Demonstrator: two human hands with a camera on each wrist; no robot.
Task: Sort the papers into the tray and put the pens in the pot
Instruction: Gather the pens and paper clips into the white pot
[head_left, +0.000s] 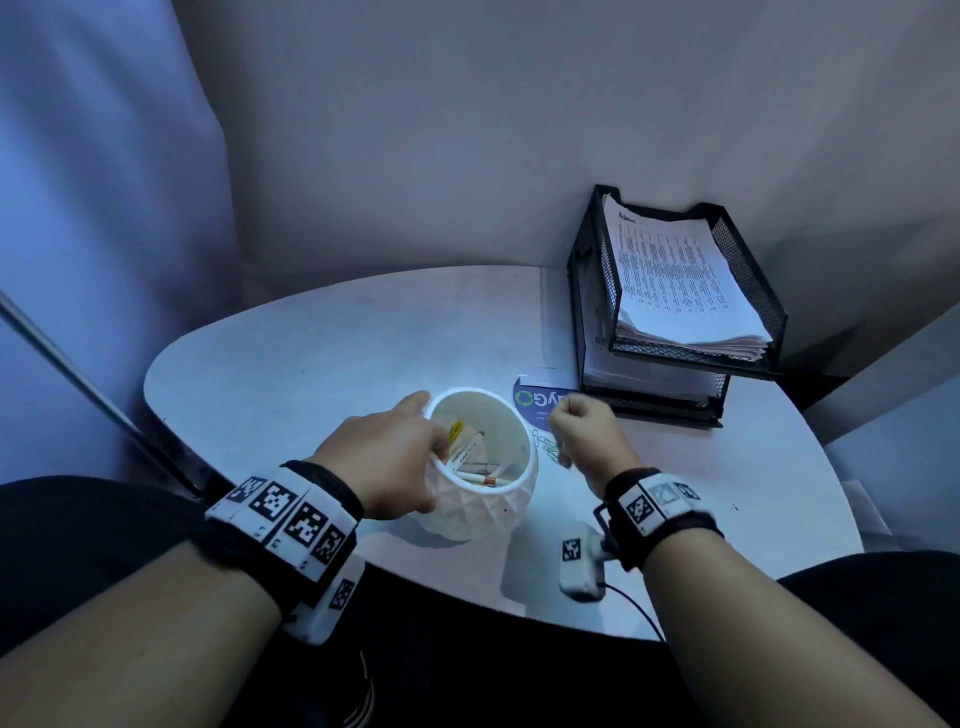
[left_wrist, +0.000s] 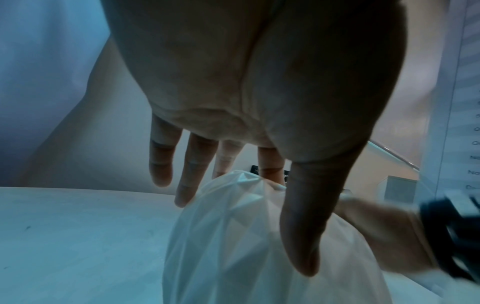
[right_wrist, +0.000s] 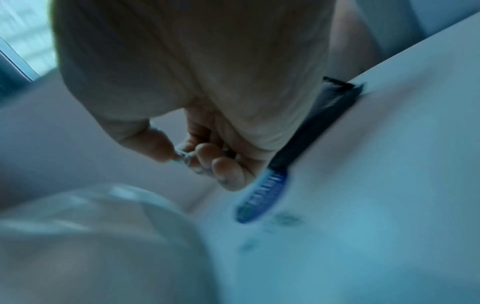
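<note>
Papers (head_left: 685, 280) lie in the mesh tray (head_left: 748, 270) and pens (head_left: 480, 475) sit inside the white pot (head_left: 483, 499). Left hand (head_left: 384, 457) grips the pot's rim. Right hand (head_left: 587, 431), fingers (right_wrist: 207, 152) pinching paperclips, hangs just beside the pot; likely next, drop them in.

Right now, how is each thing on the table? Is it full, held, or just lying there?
pot: upright, pens inside.
pens: lying in the pot.
left hand: holds the pot's rim.
right hand: curled, pinching what look like paper clips; blurred.
paper clips: a few loose beside the pot.
tray: top tier stacked with papers.
blue sticker: flat on the table.
</note>
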